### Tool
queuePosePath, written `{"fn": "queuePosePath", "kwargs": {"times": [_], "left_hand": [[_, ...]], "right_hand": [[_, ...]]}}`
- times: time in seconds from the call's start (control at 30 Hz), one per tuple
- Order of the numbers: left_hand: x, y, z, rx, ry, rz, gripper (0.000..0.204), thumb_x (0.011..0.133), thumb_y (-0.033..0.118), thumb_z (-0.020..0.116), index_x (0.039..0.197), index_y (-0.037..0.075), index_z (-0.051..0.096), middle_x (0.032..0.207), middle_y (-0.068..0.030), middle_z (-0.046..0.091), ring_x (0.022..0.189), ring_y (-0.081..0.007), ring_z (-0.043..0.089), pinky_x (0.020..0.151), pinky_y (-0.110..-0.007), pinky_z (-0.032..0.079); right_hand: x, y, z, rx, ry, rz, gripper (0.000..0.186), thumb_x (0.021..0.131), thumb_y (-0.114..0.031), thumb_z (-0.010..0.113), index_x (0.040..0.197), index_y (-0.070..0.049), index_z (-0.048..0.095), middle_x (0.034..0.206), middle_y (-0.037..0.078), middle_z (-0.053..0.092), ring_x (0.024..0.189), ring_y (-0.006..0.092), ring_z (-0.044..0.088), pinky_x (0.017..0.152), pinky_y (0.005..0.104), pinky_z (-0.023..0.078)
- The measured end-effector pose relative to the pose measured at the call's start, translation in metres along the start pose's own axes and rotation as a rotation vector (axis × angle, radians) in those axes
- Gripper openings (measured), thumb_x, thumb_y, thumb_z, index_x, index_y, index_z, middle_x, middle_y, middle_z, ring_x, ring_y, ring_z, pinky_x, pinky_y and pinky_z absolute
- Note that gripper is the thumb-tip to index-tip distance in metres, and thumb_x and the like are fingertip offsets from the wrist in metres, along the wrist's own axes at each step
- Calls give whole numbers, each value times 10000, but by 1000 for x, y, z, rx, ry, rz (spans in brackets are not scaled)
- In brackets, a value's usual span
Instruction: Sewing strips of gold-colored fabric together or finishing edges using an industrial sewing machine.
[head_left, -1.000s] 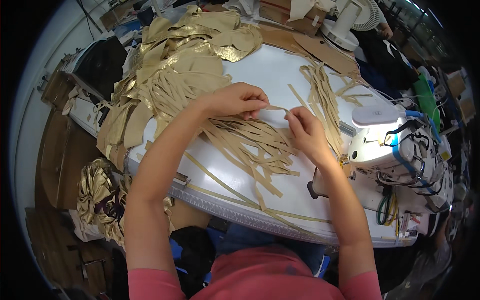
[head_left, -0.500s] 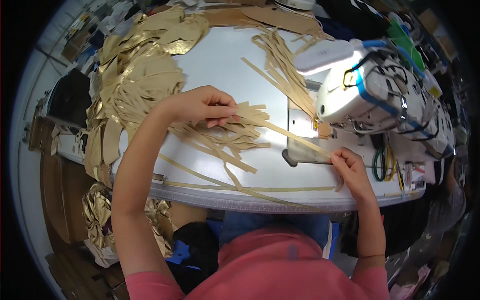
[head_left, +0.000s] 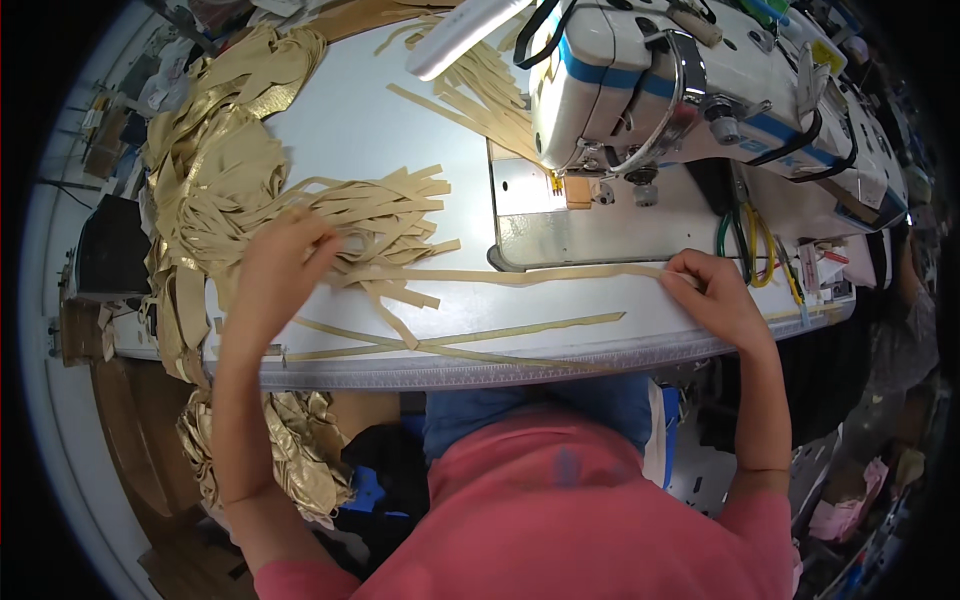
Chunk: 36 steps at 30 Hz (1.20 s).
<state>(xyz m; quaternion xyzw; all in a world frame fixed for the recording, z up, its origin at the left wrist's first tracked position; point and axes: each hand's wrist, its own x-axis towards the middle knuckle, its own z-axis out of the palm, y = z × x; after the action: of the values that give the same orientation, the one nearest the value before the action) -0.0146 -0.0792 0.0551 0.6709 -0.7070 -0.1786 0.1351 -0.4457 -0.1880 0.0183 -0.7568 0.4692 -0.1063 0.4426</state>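
Broadly, I saw the white counter point(head_left: 400, 130) filling most of the view, its near edge curving across just above my pink-shirted torso. At its far right stood the sewing machine point(head_left: 690, 90), white with a blue band, its metal bed plate point(head_left: 590, 225) lying flat on the counter below it. To the far left a heap of gold fabric pieces point(head_left: 215, 170) spread over the counter's edge, and more gold fabric point(head_left: 290, 450) hung crumpled below the counter near my left elbow. A loose pile of tan strips point(head_left: 390, 215) lay between the gold heap and the bed plate, and a second bundle of strips point(head_left: 490, 90) lay farther back, beside the machine's left end. One long tan strip point(head_left: 500, 275) ran nearly level across the counter, just in front of the bed plate, stretched between my two hands. My left hand point(head_left: 275, 275) rested palm-down on the near edge of the tan pile, fingers bent over the strip's left end; I could not tell whether it truly pinched it. My right hand point(head_left: 715, 295) was clenched around the strip's right end, near the counter's front right corner. Two more thin strips point(head_left: 450, 340) lay crossed on the counter closer to me, apart from both hands. Green and yellow scissor handles point(head_left: 745, 240) sat just behind my right hand.
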Motion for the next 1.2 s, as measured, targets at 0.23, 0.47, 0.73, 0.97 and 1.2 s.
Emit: {"fn": "queuePosePath", "kwargs": {"times": [0.23,0.47,0.73,0.97,1.2], "left_hand": [[33,74,87,-223,146,295,112,800,74,677,901,43,639,879,-75,609,745,-200,581,629,-325,444],[37,76,101,-190,80,303,153,780,120,684,850,64,560,801,-76,546,791,-268,543,772,-369,389],[22,84,99,-646,36,47,89,837,75,646,892,13,613,737,-74,599,624,-157,560,567,-273,445],[20,78,104,-998,-135,-170,171,887,144,647,951,-15,648,697,1,602,574,-45,523,529,-207,435],[21,78,104,-1101,-177,-242,157,891,141,646,945,-6,655,714,3,614,586,-31,542,516,-182,437]], "right_hand": [[-2,6,6,-35,121,-71,171,882,-161,605,893,9,594,744,40,555,679,112,486,610,247,392],[26,-23,59,-154,250,-582,216,800,-105,639,992,-15,597,1007,137,583,959,318,546,862,381,430],[48,-54,96,93,45,-500,122,831,-113,637,899,-12,627,809,93,620,706,207,578,693,307,434],[48,-59,95,230,30,-375,123,862,-108,628,874,14,633,750,54,606,640,93,515,573,232,411],[50,-54,97,226,52,-371,129,867,-113,632,890,14,640,770,51,614,652,81,513,571,223,414]]}}
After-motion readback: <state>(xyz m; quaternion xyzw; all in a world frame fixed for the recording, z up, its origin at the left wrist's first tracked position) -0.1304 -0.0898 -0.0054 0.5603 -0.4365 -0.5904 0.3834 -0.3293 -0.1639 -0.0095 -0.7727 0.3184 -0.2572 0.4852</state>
